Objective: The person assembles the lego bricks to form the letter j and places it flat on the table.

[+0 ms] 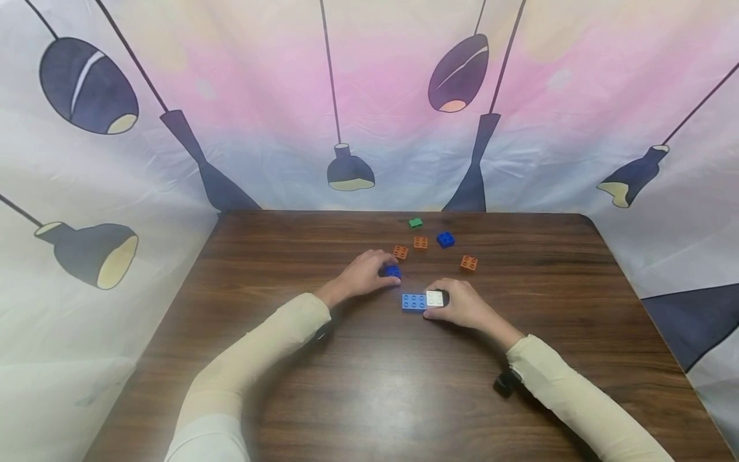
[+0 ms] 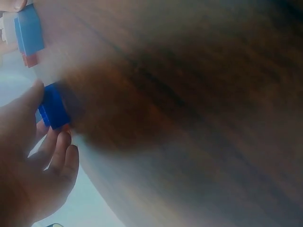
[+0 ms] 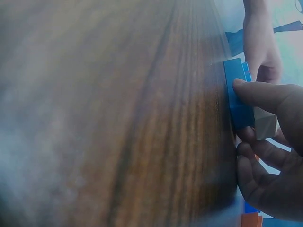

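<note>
Broadly, table (image 1: 358,398): dark wood, bearing all the bricks.
Right hand (image 1: 462,303): grip pinching the joined bricks, thumb near, fingers far, apparently to leave the left studs bare.
Left hand (image 1: 365,273): grip pinching a dark blue brick (image 1: 392,272) by its sides, likely for control.
Light blue brick (image 1: 413,302): right of the left hand, nearer than the dark blue one.
White brick (image 1: 435,298): atop its right end.
Orange bricks (image 1: 421,242), second blue brick (image 1: 445,240), green brick (image 1: 416,223): far side, seemingly within reach.
</note>
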The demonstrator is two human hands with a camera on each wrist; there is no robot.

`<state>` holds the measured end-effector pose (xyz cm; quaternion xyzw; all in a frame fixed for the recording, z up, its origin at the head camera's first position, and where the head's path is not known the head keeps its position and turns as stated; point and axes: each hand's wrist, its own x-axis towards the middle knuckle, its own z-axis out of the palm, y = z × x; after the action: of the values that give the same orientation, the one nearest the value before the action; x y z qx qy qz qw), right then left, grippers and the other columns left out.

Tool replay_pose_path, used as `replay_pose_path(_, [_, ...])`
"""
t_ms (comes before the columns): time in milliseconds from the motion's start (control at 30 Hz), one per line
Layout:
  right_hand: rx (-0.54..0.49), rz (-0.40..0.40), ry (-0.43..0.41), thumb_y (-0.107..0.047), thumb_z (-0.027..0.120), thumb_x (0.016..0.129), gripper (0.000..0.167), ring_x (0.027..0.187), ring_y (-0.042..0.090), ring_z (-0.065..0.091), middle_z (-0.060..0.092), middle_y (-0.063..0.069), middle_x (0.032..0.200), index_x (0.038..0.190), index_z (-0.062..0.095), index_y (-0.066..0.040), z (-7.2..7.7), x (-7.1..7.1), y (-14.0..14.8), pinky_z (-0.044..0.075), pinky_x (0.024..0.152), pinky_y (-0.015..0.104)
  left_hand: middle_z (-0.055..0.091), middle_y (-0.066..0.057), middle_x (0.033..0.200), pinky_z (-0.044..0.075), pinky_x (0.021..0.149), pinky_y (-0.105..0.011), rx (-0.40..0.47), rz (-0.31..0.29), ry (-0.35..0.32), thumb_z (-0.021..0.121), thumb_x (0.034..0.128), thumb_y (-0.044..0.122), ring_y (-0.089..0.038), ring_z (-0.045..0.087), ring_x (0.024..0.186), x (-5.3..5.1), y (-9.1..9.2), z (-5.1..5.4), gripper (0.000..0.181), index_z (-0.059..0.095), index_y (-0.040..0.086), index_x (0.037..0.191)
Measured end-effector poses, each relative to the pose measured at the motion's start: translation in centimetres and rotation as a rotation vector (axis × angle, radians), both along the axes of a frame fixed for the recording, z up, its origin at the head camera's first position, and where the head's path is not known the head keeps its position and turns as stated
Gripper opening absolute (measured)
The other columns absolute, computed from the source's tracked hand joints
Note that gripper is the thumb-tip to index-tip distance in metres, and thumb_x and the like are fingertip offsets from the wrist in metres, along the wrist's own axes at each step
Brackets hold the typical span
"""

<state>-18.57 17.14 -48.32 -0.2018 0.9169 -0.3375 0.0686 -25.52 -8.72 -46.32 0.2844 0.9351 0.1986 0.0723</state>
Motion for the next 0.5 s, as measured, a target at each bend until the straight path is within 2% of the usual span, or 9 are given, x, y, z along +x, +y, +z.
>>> replay_pose_path(233, [0.000,-0.005,-0.012,-0.031,0.087,0.082,0.040,0.094,0.016,0.061,0.070,0.000,0.105,0.113,0.071,-0.012,0.24,0.10,-0.06,0.052,0.084,0.041,0.067,-0.006,0.123,0.046,0.105,-0.042,-0.021,-0.008,0.001,0.070,0.0967,0.042,-0.024,0.060,0.119,-0.11,-0.03,-0.02,0.047,0.065,0.012,0.132])
replay_pose_path(400, [0.009,-0.002,-0.005,-0.032,0.087,0.082,0.041,0.095,0.016,0.062,0.071,0.001,0.106,0.114,0.071,-0.011,0.26,0.11,-0.08,0.052,0.085,0.042,0.069,-0.005,0.126,0.048,0.104,-0.044,0.024,-0.003,-0.032,0.070,0.0965,0.043,-0.024,0.061,0.120,-0.04,-0.17,0.22,0.048,0.065,0.013,0.133])
replay_pose_path(500, [0.010,-0.001,0.002,-0.032,0.087,0.081,0.042,0.094,0.016,0.062,0.071,0.001,0.106,0.114,0.072,-0.011,0.28,0.10,-0.06,0.052,0.085,0.042,0.069,-0.004,0.129,0.049,0.104,-0.043,0.067,-0.024,-0.045,0.070,0.0968,0.041,-0.023,0.062,0.122,-0.05,-0.30,0.24,0.048,0.064,0.013,0.135])
